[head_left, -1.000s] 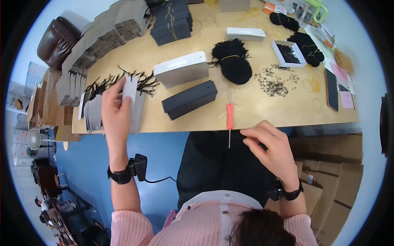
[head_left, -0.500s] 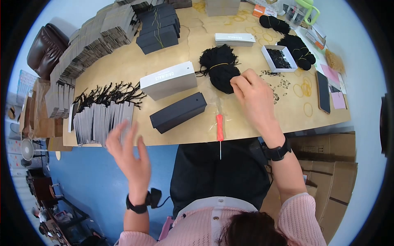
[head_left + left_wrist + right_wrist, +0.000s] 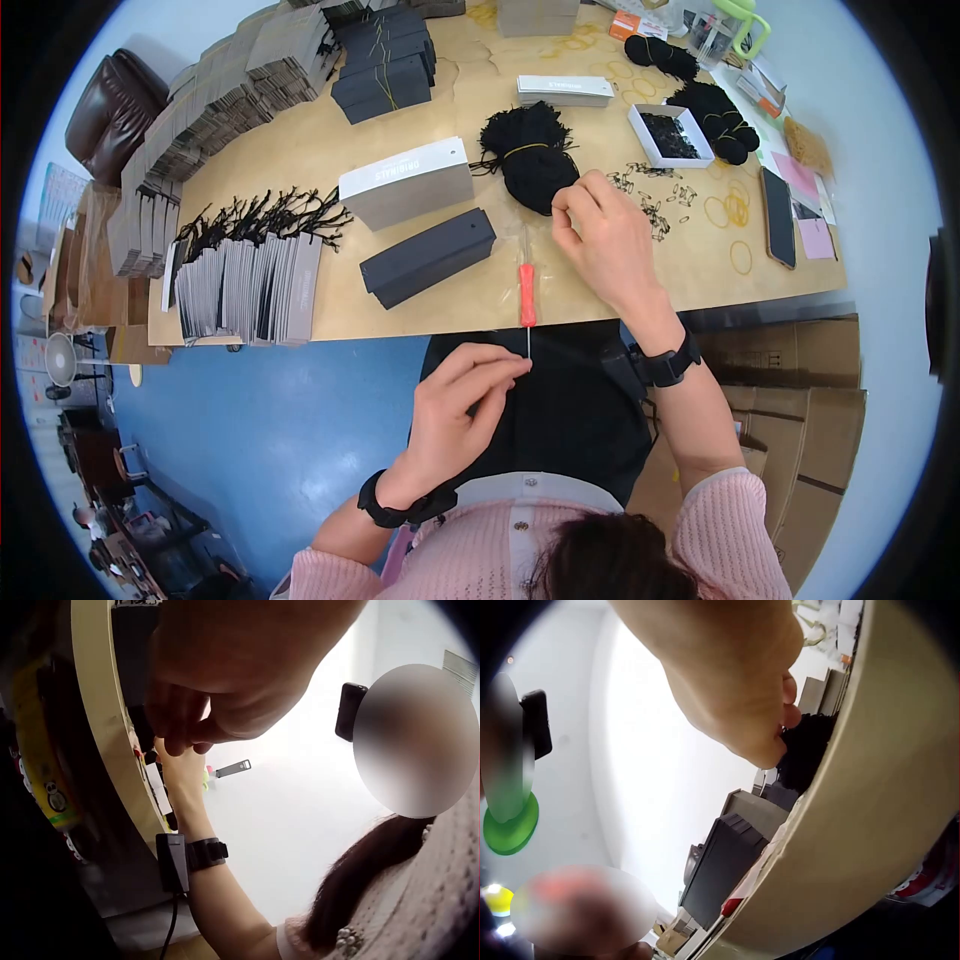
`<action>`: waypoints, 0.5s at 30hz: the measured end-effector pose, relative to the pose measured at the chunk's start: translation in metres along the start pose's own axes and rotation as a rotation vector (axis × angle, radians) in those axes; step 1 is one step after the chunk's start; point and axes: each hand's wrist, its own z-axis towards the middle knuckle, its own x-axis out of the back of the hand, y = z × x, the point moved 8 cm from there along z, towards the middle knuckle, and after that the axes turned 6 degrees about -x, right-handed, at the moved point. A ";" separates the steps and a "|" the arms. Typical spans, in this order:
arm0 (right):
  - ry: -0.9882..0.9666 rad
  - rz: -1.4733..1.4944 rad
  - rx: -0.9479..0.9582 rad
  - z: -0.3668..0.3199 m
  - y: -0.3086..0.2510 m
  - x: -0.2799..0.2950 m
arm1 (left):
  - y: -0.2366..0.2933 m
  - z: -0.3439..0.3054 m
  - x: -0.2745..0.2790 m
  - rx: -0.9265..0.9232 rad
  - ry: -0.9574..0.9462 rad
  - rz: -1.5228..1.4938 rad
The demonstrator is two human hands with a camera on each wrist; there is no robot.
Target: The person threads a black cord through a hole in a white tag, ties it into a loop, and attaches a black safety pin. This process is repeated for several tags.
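Observation:
In the head view my right hand (image 3: 605, 240) is over the table with curled fingers. Its thumb and fingertips meet right at the edge of a bundle of black cords (image 3: 540, 178), tied with a yellow band; whether a cord is pinched between them I cannot tell. The right wrist view has these fingertips (image 3: 789, 716) against the black cord bundle (image 3: 808, 750). My left hand (image 3: 460, 400) is over the lap, fingers loosely extended, tips beside the thin metal shaft of a red-handled tool (image 3: 527, 295). That tool lies on the table, its shaft jutting past the front edge.
Grey tags with black strings (image 3: 250, 290) stand at the left front. A dark tag stack (image 3: 430, 258) and a pale stack marked ORIGINALS (image 3: 407, 185) lie mid-table. Small black clips (image 3: 655, 215), a white box (image 3: 690, 157) and a phone (image 3: 778, 217) are on the right.
My left hand has left the grey tags and moved right, over the lap by the tool shaft. My right hand has gone from the table edge up to the black cord bundle.

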 end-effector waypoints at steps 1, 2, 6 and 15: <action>0.012 0.026 0.017 0.000 -0.004 0.005 | -0.009 0.002 -0.002 0.158 0.018 -0.190; 0.024 0.052 0.034 -0.001 -0.009 0.011 | -0.018 0.001 -0.007 0.317 0.035 -0.380; 0.007 0.124 0.191 -0.024 -0.043 0.044 | -0.034 0.017 -0.037 0.655 0.016 -1.032; -0.355 0.216 0.337 -0.110 -0.099 0.072 | -0.065 0.027 -0.066 0.869 -0.013 -1.258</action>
